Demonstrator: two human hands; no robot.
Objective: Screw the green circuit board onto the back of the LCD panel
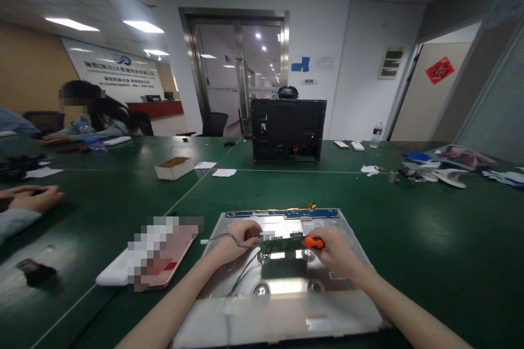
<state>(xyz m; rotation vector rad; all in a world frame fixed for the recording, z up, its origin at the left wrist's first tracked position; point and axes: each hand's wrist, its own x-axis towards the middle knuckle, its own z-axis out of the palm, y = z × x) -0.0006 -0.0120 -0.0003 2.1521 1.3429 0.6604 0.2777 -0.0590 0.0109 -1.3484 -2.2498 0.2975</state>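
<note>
A small green circuit board (pixel 280 245) is raised above the silver metal back of a display panel (pixel 270 319). My left hand (pixel 237 240) is closed on the board's left end, with a grey cable (pixel 223 235) running out to the left past the fingers. My right hand (pixel 338 253) is wrapped round an orange and black screwdriver handle (pixel 314 242) at the board's right end. Whether those fingers also grip the board cannot be made out. Along the panel's far edge runs a long blue circuit strip (pixel 282 214). Several round mounts (pixel 261 290) show on the metal.
Beyond the panel stands a black monitor housing (pixel 289 130). A pink phone (pixel 180 259) lies beside a white object on the left, near a small open box (pixel 174 168). Loose parts (pixel 417 172) and a bottle (pixel 376 134) are at right. Other people's hands (pixel 35 198) are at left.
</note>
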